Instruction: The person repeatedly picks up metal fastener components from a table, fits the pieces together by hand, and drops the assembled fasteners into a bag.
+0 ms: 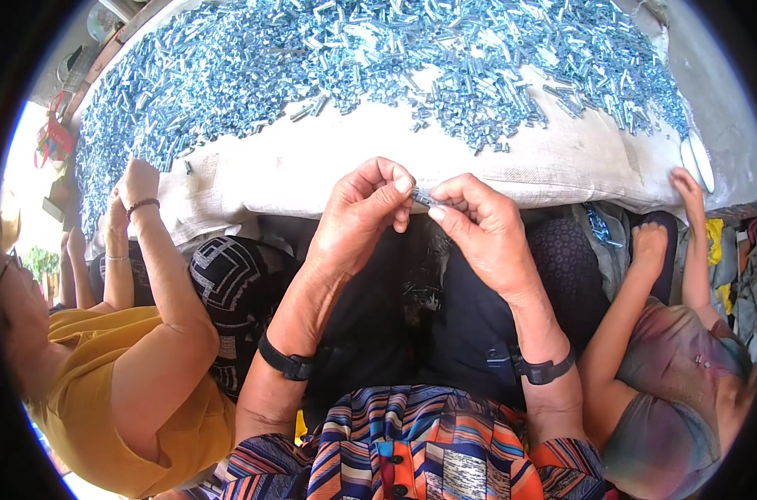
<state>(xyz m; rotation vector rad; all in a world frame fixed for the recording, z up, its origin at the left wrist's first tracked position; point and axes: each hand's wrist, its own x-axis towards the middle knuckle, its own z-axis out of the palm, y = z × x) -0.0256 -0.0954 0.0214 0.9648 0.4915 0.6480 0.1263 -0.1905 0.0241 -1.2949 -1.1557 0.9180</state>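
Between my two hands is a small shiny metal tube [422,197], dark grey-blue, held in front of the table's near edge. The thumb and forefinger of my left hand [355,215] pinch its left end. My right hand [488,237] pinches the other end the same way. The fingertips hide part of the tube, so its exact shape is hard to make out. Beyond my hands, a wide heap of similar metal tubes [345,58], some short and some longer, is spread over pale sackcloth [320,158].
To my left sits a person in a mustard-yellow top [112,392], hands raised at the cloth's edge. On my right a person in a multicoloured top [674,408] has one hand by a white oval object [697,162]. A red item [55,137] hangs at the far left.
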